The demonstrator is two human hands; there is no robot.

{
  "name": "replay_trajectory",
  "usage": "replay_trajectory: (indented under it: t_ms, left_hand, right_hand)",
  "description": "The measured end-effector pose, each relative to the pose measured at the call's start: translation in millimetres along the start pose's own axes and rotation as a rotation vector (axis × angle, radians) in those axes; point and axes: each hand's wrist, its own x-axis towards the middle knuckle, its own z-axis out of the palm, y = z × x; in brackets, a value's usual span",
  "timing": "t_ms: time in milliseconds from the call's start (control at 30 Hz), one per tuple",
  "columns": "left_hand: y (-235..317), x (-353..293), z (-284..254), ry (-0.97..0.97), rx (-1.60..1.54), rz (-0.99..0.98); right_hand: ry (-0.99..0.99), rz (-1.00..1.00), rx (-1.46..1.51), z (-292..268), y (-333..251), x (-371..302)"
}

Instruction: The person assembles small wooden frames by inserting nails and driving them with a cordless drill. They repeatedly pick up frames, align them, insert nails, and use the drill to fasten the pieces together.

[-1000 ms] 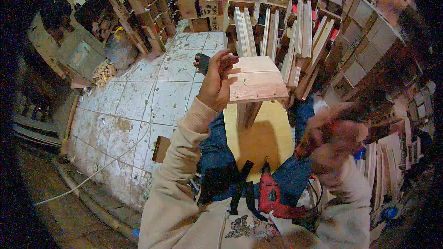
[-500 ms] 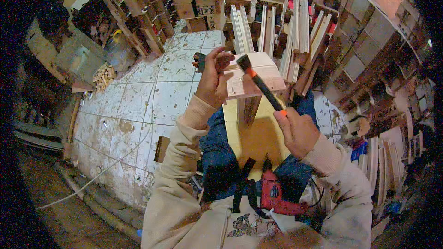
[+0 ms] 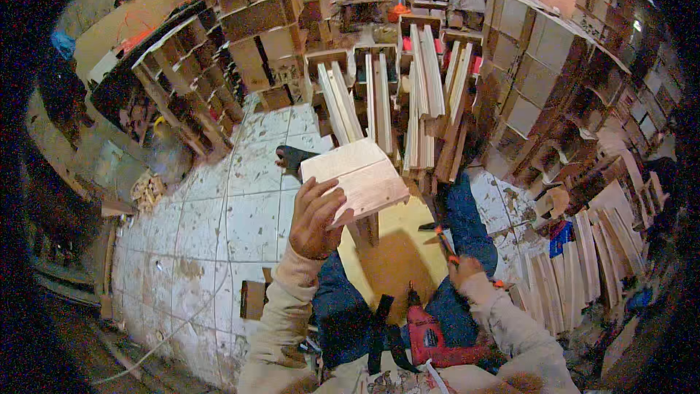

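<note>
My left hand [image 3: 315, 217] grips the near left edge of a pale wooden panel [image 3: 357, 175], its fingers curled over the top. Two boards lie side by side in that panel, and an upright wooden piece [image 3: 364, 230] shows beneath it. Low on the right, my right hand [image 3: 465, 270] is closed round the black and orange handle of a hammer [image 3: 446, 246], apart from the wood. The hammer's head is hard to make out beside my right leg. Between my legs lies a yellowish board [image 3: 397, 255]. A red power drill [image 3: 429, 337] rests on my lap.
Long wooden strips [image 3: 423, 95] lean in open boxes ahead. More wood pieces [image 3: 576, 263] stand in a row at the right. Stacked cartons [image 3: 521, 80] rise behind. A cable [image 3: 219, 277] crosses the tiled floor [image 3: 182, 226] at the left.
The hammer has gone from over the panel down to the right with my right hand. My left hand has shifted to the panel's near left edge, and the panel has turned. My view has tilted up.
</note>
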Motion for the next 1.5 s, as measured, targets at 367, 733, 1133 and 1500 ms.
replay_trajectory:
  t_ms: [367,733,1133,1500]
  left_hand:
    - [-10,27,-6,0.336,-0.336,-0.650]
    - [-7,-150,41,0.259,-0.091,-1.073]
    - [31,-270,82,0.028,-0.239,-1.224]
    - [23,-289,88,0.029,-0.371,-1.187]
  right_hand:
    - [0.569,-0.682,0.395,22,-102,-7]
    - [0.959,-0.479,0.608,-79,-234,306]
    - [0.542,0.085,0.233,-40,-252,407]
    - [0.839,-0.309,0.346,-49,-203,280]
